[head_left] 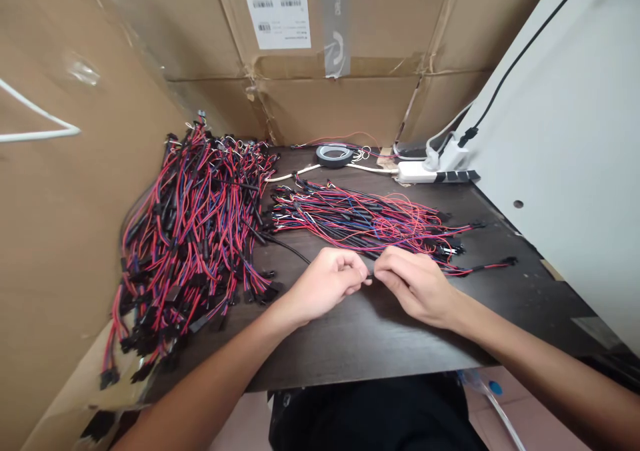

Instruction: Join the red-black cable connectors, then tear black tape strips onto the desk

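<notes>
My left hand [334, 279] and my right hand [416, 284] are close together above the front half of the table, both with fingers pinched. A short dark bit of black cable [371, 275] shows between their fingertips; most of it is hidden by the fingers. Another stretch of black cable [287, 245] runs from the left heap and passes behind my left hand; whether it is the same piece I cannot tell. Just beyond my hands lies a bundle of red, blue and black wire harnesses [350, 218] with black connectors.
A large heap of similar wire harnesses [195, 218] rises on the left against cardboard [60, 191]. Farther back are a roll of black tape [335, 156] and a white power strip [417, 172] with plugs. A cardboard box [340, 104] closes the back, a white panel [565, 138] the right.
</notes>
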Demonstrator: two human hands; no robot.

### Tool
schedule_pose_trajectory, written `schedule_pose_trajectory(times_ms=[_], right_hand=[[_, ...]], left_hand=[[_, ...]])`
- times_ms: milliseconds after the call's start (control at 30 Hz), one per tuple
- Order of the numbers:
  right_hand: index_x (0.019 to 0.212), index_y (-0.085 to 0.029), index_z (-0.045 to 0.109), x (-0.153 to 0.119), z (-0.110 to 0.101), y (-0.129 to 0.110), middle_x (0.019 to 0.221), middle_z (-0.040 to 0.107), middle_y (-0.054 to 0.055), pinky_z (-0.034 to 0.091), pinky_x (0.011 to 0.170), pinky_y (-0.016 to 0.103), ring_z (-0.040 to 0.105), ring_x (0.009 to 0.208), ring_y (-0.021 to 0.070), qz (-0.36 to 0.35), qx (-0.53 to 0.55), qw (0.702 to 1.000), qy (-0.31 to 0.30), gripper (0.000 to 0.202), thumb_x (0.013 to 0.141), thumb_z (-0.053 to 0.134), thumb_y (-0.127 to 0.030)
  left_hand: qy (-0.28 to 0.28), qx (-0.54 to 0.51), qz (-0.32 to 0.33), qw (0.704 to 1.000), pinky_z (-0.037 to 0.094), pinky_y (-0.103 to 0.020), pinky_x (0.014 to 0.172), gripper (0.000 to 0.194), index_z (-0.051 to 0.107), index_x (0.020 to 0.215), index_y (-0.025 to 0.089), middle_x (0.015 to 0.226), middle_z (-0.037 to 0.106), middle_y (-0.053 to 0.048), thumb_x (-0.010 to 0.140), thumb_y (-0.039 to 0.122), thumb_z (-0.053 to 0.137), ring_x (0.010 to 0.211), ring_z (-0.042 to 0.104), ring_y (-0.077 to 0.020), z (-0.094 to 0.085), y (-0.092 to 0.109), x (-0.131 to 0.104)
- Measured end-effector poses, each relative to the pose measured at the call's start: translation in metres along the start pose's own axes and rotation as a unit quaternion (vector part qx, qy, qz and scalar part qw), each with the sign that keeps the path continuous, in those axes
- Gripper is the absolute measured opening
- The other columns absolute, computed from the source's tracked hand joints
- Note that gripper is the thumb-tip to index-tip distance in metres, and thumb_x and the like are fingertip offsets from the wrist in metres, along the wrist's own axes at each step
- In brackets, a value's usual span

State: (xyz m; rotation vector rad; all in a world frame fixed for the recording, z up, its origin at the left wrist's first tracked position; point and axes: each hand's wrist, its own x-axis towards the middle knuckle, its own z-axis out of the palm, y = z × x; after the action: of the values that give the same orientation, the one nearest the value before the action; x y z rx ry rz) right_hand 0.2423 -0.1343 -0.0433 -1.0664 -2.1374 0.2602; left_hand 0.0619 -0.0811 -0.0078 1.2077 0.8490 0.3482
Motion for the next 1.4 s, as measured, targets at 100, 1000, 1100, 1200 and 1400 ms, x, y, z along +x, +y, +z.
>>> schedule_pose_trajectory(times_ms=[100, 1000, 1100, 1200, 1400], right_hand=[[0.083, -0.018, 0.05, 0.003, 0.0, -0.002, 0.072, 0.054, 0.002, 0.038, 0.055, 0.024, 0.048, 0.061, 0.0126, 0.039, 0.043, 0.998, 0.008, 0.016, 0.096, 0.042, -0.017], [0.095, -0.013, 0.065, -0.002, 0.003, 0.003, 0.078, 0.057, 0.005, 0.041, 0.058, 0.023, 0.053, 0.066, 0.012, 0.007, -0.013, 1.0, -0.026, 0.023, 0.097, 0.043, -0.015], [0.093, -0.012, 0.066, -0.002, 0.003, 0.003, 0.076, 0.055, 0.005, 0.036, 0.054, 0.023, 0.049, 0.061, 0.011, 0.009, -0.053, 0.997, -0.048, 0.024, 0.097, 0.042, -0.014], [0.095, -0.012, 0.066, -0.002, 0.004, 0.003, 0.077, 0.052, 0.004, 0.031, 0.052, 0.023, 0.045, 0.058, 0.0104, 0.016, -0.089, 0.994, -0.068, 0.025, 0.096, 0.041, -0.014], [0.09, -0.013, 0.065, 0.0, 0.001, 0.003, 0.08, 0.051, 0.005, 0.032, 0.056, 0.024, 0.046, 0.064, 0.0116, 0.05, -0.058, 0.994, -0.081, 0.028, 0.096, 0.038, -0.012]], left_hand=[[0.018, 0.039, 0.047, 0.998, 0.024, -0.018, 0.047, 0.013, 0.058, 0.062, 0.013, 0.049, 0.044, 0.005, 0.062, 0.026, 0.06, 0.047, 0.034, -0.0055, 0.0, 0.0, -0.001], [0.029, -0.008, -0.041, 0.999, 0.011, -0.016, 0.035, 0.014, 0.057, 0.066, 0.013, 0.044, 0.039, 0.007, 0.071, 0.026, 0.054, 0.034, 0.023, -0.003, -0.004, -0.005, 0.004], [0.036, 0.031, -0.034, 0.998, 0.014, -0.017, 0.035, 0.014, 0.056, 0.065, 0.014, 0.043, 0.04, 0.007, 0.073, 0.023, 0.05, 0.034, 0.024, -0.0036, -0.006, -0.008, 0.005], [0.064, 0.112, 0.017, 0.992, 0.021, -0.017, 0.037, 0.012, 0.056, 0.072, 0.014, 0.045, 0.043, 0.007, 0.076, 0.022, 0.049, 0.036, 0.029, -0.0051, -0.006, -0.011, 0.006], [0.08, 0.275, 0.167, 0.943, 0.03, -0.017, 0.049, 0.016, 0.054, 0.092, 0.017, 0.051, 0.045, 0.01, 0.077, 0.012, 0.055, 0.046, 0.038, -0.0061, -0.003, -0.013, 0.001]])
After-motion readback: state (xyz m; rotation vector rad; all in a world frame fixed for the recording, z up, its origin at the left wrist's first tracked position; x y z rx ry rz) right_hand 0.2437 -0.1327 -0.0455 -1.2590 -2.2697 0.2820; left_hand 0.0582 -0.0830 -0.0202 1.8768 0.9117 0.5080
